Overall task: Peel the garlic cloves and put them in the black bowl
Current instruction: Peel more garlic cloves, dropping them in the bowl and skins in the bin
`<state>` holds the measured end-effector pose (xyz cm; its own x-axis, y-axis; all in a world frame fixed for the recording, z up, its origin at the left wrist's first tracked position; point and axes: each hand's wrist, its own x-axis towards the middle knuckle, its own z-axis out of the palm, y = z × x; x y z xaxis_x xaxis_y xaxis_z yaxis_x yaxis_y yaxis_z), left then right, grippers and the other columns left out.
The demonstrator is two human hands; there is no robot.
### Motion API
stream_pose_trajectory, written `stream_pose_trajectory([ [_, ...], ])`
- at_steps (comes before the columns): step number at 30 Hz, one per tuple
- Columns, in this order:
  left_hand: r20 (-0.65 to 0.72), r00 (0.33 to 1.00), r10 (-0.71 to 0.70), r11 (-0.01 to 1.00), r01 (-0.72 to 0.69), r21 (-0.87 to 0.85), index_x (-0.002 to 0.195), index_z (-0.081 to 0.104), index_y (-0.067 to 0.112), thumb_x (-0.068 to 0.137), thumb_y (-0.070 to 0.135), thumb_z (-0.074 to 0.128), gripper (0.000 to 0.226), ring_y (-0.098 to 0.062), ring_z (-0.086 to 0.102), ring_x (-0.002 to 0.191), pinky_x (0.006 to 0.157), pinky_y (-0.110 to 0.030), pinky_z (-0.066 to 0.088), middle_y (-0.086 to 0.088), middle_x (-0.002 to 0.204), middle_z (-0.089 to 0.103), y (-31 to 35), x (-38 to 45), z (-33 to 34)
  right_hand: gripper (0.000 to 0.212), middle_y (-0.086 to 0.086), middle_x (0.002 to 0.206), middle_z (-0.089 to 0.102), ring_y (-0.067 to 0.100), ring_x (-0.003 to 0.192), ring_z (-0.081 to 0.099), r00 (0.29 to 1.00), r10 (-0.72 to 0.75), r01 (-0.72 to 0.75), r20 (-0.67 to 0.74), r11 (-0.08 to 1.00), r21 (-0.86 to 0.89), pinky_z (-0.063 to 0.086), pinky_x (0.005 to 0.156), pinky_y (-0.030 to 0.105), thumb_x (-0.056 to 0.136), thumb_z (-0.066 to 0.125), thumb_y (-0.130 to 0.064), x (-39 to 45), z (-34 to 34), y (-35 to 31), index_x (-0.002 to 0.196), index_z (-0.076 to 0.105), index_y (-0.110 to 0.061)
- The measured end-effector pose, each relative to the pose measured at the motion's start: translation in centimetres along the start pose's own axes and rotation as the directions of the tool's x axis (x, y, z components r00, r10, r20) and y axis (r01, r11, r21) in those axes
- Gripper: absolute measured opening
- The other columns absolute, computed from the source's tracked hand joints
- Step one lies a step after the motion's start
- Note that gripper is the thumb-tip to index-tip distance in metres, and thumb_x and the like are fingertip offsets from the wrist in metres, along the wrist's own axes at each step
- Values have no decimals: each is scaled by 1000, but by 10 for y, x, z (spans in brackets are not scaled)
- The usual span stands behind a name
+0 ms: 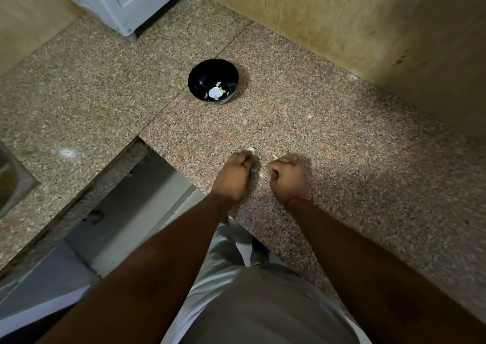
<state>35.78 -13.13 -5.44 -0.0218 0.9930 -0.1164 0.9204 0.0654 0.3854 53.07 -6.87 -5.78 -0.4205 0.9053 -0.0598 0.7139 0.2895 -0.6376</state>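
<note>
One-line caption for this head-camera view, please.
Both hands, left hand and right hand, work garlic over a granite counter; black bowl beyond holds pale pieces.

Bowl on counter, behind both hands; cloves inside.

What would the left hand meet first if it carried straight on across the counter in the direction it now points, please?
Probably the black bowl. The left hand points up the granite counter roughly toward it, with only bare stone between, though depth is hard to judge.
</note>
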Motion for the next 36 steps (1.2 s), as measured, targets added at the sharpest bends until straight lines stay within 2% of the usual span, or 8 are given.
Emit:
stream_pose_trajectory([
  [7, -1, 984, 180, 979, -179, 102, 142, 57, 5, 100, 15, 59, 43, -32, 51, 122, 103, -45, 48, -13, 145, 53, -11, -10, 6, 56, 11, 114, 62, 28, 109, 55, 969, -138, 167, 204, 976, -136, 51, 94, 38, 74, 51, 13, 0, 2, -11, 125, 70, -4],
  [12, -71, 994, 87, 996, -89, -22, 119, 72, 9, 90, 10, 70, 29, -27, 55, 110, 91, -39, 53, -7, 123, 63, -16, -31, 8, 60, 11, 122, 63, 27, 112, 57, 939, -193, 229, 285, 968, -99, 51, 100, 38, 74, 51, 17, -2, 4, -12, 128, 69, -5],
  [16, -62, 997, -34, 996, 29, -88, 135, 62, 4, 78, 13, 70, 58, -31, 51, 120, 100, -40, 50, -12, 131, 58, -10, -32, 3, 57, 7, 124, 59, 21, 111, 56, 957, -176, 196, 229, 978, -66, 45, 102, 23, 81, 56, 15, 2, 0, -10, 133, 66, -7],
  [20, -80, 996, 32, 995, -39, -88, 124, 66, 4, 88, 23, 51, 44, -29, 51, 105, 89, -40, 49, -13, 116, 59, -1, -30, 5, 48, 9, 127, 56, 25, 117, 52, 907, -262, 315, 330, 942, -117, 46, 103, 34, 88, 55, 9, 7, 2, -19, 132, 65, -8],
  [23, -114, 992, 45, 997, -52, -60, 125, 66, 3, 93, 30, 59, 43, -28, 51, 107, 92, -41, 48, -13, 122, 58, -2, -41, 16, 34, 14, 129, 55, 33, 114, 52, 889, -228, 317, 396, 932, -175, 49, 92, 45, 92, 55, 4, 3, 1, -23, 123, 66, -5],
  [29, -154, 985, 74, 996, -82, -45, 120, 69, 4, 93, 29, 66, 37, -31, 54, 110, 94, -40, 49, -13, 123, 61, 0, -69, 24, 30, 2, 119, 56, 20, 105, 57, 867, -230, 313, 443, 942, -124, 53, 93, 38, 97, 54, -6, -22, 3, -10, 123, 66, -16],
  [33, -152, 987, 56, 998, -62, -33, 125, 68, 6, 100, 23, 62, 31, -30, 55, 112, 95, -39, 50, -10, 125, 63, 3, -66, 25, 44, 2, 126, 53, 20, 116, 52, 855, -309, 409, 417, 896, -174, 50, 101, 34, 94, 60, -4, -22, 3, -11, 136, 62, -15],
  [36, -92, 995, 26, 999, -22, 37, 121, 73, 12, 94, 14, 69, 28, -26, 58, 113, 89, -38, 56, -6, 127, 65, 2, -67, 25, 31, 1, 114, 53, 17, 108, 53, 860, -311, 418, 404, 884, -210, 51, 91, 30, 95, 49, -7, -26, 5, -12, 115, 70, -16],
])
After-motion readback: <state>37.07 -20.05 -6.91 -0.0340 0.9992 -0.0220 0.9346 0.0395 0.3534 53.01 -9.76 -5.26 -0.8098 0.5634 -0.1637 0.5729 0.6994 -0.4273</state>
